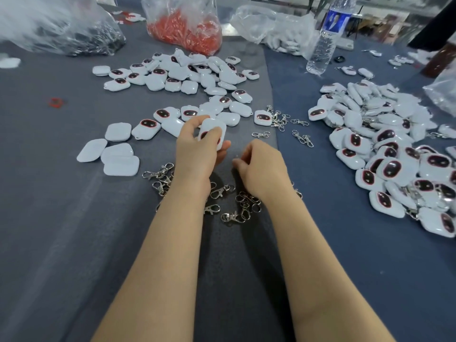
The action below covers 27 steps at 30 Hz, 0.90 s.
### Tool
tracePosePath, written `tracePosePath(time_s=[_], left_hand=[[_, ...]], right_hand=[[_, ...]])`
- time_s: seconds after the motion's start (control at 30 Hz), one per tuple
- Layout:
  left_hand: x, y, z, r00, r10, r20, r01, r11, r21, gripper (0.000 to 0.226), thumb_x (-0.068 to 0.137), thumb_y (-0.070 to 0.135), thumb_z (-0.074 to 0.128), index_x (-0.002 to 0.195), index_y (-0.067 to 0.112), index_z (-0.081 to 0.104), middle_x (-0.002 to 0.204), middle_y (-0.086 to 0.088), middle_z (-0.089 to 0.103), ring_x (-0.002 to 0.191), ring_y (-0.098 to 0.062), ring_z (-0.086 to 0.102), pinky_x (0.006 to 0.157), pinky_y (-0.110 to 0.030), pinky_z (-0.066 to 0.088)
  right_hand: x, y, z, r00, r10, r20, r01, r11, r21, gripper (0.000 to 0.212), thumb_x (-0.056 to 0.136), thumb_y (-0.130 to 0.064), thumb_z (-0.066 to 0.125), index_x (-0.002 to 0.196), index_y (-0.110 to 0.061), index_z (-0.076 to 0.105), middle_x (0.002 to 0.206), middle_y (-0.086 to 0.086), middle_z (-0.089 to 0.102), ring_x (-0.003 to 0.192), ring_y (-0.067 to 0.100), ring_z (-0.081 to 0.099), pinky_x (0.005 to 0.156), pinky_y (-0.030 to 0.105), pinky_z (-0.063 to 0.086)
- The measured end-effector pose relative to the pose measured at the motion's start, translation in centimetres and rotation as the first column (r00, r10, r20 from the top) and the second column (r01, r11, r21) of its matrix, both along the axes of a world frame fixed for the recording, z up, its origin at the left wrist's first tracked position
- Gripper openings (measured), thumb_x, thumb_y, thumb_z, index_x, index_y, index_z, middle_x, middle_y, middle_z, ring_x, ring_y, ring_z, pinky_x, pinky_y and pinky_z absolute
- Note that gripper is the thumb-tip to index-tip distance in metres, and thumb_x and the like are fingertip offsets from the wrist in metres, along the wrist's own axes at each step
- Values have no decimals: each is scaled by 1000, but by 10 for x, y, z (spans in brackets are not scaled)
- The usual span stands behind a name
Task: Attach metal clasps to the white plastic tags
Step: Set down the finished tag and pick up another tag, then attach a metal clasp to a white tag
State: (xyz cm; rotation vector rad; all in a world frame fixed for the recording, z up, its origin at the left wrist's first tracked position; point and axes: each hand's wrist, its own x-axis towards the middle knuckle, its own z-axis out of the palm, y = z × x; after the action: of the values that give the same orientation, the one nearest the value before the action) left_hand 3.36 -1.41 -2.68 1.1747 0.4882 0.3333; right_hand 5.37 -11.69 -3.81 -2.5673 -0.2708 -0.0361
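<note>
Fingers [197, 120] of left hand [195, 149] clamp one tag [214, 125] just above the counter [61, 218], its long axis pointing away from the person; right hand [262, 166] is curled, can't tell if holding anything. Far bags: red bits [185, 28], dark metal bits [81, 38], white tags [283, 38]. Loose clasps [237, 203] lie under the wrists, with open room toward the near edge.

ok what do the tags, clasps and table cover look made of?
The tag in the left hand: likely moulded plastic, glossy white, with soft highlights on its rounded edges.
The clasps: metal by the look, bright and silvery with sharp glints; whether plated or solid can't be told.
The table cover: probably felt or a similar fabric, matt grey-blue, no reflections, soft creases.
</note>
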Motion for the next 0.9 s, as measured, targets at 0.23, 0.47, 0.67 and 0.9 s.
tracePosePath(time_s=[0.23,0.47,0.67,0.9], left_hand=[[-2,-5,2,999,-40,-16,43,958,284,19,94,10,48,97,23,62,92,1,60,65,-4,67,66,-23,58],[-5,-10,5,987,-125,-99,156,883,443,14,89,21,58,79,26,66,87,5,67,95,-17,65,90,-39,53],[-5,-10,3,992,-114,-46,121,817,564,11,89,13,59,87,20,67,93,-8,67,93,-25,63,86,-41,52],[-1,-9,-3,996,-84,-34,85,749,657,10,87,17,62,79,22,65,91,-1,65,87,-12,55,71,-16,39]], right_hand=[[11,-13,5,983,103,-149,50,632,774,13,90,-7,60,86,-19,63,70,-5,68,64,3,62,62,17,48],[13,-14,6,971,207,-123,-16,565,825,25,95,-4,51,89,-24,65,76,-9,71,71,3,64,66,19,47],[11,-12,6,990,139,-14,-85,678,730,25,93,-3,51,88,-26,59,75,-8,68,70,2,63,68,18,46],[10,-8,3,993,98,62,-115,776,620,26,92,-4,54,82,-28,56,75,-5,66,79,12,66,78,25,53]])
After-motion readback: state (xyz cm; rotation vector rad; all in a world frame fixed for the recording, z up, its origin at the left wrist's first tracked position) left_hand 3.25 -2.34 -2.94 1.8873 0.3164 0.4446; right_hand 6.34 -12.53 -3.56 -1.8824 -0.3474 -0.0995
